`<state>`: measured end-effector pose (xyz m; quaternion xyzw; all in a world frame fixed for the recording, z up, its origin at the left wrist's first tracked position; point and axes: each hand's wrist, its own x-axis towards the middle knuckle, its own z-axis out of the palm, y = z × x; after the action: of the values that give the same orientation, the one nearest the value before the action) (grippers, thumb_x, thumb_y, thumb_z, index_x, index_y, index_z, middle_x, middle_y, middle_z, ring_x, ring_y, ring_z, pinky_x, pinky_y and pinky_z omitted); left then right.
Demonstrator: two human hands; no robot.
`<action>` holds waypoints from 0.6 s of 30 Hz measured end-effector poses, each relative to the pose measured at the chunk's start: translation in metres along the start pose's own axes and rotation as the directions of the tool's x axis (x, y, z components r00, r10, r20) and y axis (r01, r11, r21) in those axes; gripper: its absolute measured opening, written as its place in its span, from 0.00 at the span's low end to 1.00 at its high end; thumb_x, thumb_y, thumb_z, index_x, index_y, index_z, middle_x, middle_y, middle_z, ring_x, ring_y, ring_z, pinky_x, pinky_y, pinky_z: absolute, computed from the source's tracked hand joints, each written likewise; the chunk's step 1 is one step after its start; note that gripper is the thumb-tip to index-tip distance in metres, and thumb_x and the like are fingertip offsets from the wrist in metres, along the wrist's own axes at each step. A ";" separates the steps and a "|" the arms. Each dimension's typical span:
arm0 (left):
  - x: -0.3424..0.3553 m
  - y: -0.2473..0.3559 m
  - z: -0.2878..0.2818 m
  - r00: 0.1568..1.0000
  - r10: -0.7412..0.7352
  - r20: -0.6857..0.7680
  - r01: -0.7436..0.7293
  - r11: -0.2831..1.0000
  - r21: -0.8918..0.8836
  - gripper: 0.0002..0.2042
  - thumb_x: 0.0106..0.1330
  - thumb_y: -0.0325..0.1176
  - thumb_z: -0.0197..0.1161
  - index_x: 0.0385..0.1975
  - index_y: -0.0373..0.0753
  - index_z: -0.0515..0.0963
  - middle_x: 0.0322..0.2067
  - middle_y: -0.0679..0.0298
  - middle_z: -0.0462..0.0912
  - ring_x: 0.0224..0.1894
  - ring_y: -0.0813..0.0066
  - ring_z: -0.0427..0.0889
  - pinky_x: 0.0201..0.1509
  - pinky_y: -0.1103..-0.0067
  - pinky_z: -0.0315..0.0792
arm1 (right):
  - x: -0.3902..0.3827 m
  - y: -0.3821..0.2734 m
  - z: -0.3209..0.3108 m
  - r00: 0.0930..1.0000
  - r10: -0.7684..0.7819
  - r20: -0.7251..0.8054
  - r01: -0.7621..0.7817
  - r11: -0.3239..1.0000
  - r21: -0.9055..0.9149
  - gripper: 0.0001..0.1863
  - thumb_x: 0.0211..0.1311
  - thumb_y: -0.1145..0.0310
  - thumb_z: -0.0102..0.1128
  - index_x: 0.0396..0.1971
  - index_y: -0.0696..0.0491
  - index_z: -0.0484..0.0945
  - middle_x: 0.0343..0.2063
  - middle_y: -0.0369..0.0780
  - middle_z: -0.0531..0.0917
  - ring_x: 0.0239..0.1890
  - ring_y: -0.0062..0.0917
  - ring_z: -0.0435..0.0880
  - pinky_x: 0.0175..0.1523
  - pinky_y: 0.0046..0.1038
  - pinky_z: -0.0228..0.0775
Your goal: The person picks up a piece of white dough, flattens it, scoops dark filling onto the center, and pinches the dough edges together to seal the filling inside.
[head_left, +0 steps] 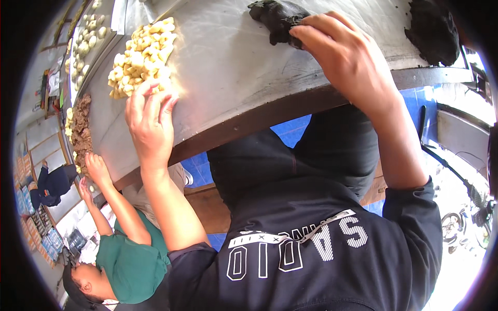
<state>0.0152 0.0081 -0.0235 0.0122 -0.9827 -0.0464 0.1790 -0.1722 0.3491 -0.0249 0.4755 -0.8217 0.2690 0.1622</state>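
My right hand pinches the near right edge of a soft black dough-like lump on the metal-topped table. Its fingertips press into the lump and are partly hidden by it. My left hand is at the near edge of a heap of small pale yellow dough pieces. The fingers there are loosely bent and apart, with the tips close to or touching the nearest pieces. I make out nothing held in them.
A larger black lump lies at the table's right end. On the left are a brown crumbly mass and a tray of pale round balls. A co-worker in a green shirt works at the left, hands by the brown mass.
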 end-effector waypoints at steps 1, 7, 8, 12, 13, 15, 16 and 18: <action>0.001 0.000 0.002 0.991 0.119 -0.052 -0.116 0.991 0.064 0.10 0.68 0.27 0.79 0.47 0.39 0.88 0.58 0.59 0.87 0.59 0.59 0.86 0.63 0.62 0.80 | 0.000 -0.002 -0.001 1.000 0.005 0.000 -0.005 1.000 -0.005 0.13 0.62 0.77 0.73 0.47 0.55 0.89 0.48 0.41 0.88 0.50 0.41 0.88 0.55 0.41 0.83; 0.001 0.048 0.013 0.947 -0.275 0.164 0.304 0.611 -0.731 0.08 0.77 0.27 0.75 0.50 0.33 0.86 0.40 0.60 0.94 0.48 0.67 0.92 0.57 0.71 0.83 | -0.016 -0.014 -0.016 0.983 0.161 0.093 -0.173 0.974 0.143 0.19 0.61 0.75 0.77 0.53 0.54 0.89 0.51 0.41 0.88 0.55 0.41 0.87 0.59 0.40 0.82; 0.008 0.055 0.019 0.969 -0.179 0.173 0.248 0.710 -0.659 0.09 0.76 0.27 0.76 0.50 0.33 0.86 0.40 0.60 0.94 0.48 0.66 0.92 0.57 0.71 0.83 | -0.020 -0.016 -0.014 0.983 0.157 0.098 -0.170 0.976 0.138 0.19 0.61 0.75 0.77 0.53 0.54 0.89 0.51 0.41 0.88 0.55 0.41 0.87 0.59 0.40 0.82; 0.018 0.065 0.025 0.999 -0.043 -0.015 0.027 0.826 -0.564 0.18 0.68 0.28 0.82 0.55 0.35 0.86 0.44 0.58 0.92 0.47 0.64 0.90 0.57 0.72 0.83 | -0.030 -0.013 -0.008 0.980 0.191 0.057 -0.192 0.981 -0.002 0.19 0.61 0.75 0.78 0.52 0.53 0.90 0.51 0.42 0.89 0.54 0.42 0.88 0.59 0.40 0.84; 0.015 0.068 0.022 0.993 -0.055 -0.102 -0.011 0.833 -0.553 0.19 0.66 0.28 0.83 0.55 0.35 0.86 0.44 0.57 0.92 0.46 0.64 0.90 0.56 0.72 0.84 | -0.031 -0.008 -0.006 0.984 0.169 0.048 -0.171 0.984 0.052 0.20 0.59 0.77 0.79 0.53 0.54 0.91 0.53 0.42 0.89 0.55 0.43 0.88 0.59 0.41 0.83; 0.005 0.068 0.021 0.998 -0.046 -0.042 0.019 0.870 -0.493 0.23 0.64 0.28 0.85 0.58 0.37 0.86 0.46 0.56 0.92 0.48 0.64 0.90 0.54 0.72 0.84 | -0.028 -0.005 -0.001 0.986 0.167 -0.016 -0.167 0.986 0.009 0.19 0.59 0.76 0.79 0.52 0.54 0.91 0.52 0.42 0.89 0.54 0.42 0.88 0.59 0.41 0.83; -0.001 0.066 0.030 0.991 -0.129 0.015 0.117 0.835 -0.538 0.22 0.64 0.29 0.85 0.57 0.37 0.87 0.49 0.56 0.92 0.50 0.63 0.90 0.54 0.71 0.84 | -0.025 -0.007 -0.002 0.989 0.151 0.009 -0.151 0.989 -0.002 0.19 0.59 0.77 0.79 0.52 0.54 0.91 0.52 0.42 0.89 0.54 0.42 0.89 0.59 0.41 0.83; 0.000 0.065 0.034 0.975 -0.211 0.074 0.214 0.793 -0.571 0.21 0.63 0.30 0.85 0.56 0.37 0.88 0.52 0.55 0.92 0.52 0.62 0.89 0.53 0.70 0.84 | -0.018 -0.010 -0.004 0.991 0.131 0.031 -0.131 0.991 -0.010 0.19 0.59 0.78 0.79 0.52 0.54 0.91 0.52 0.42 0.89 0.54 0.43 0.89 0.59 0.41 0.84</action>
<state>0.0025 0.0758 -0.0484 0.0677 -0.9155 -0.3607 0.1649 -0.1547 0.3601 -0.0283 0.4240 -0.8547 0.2684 0.1330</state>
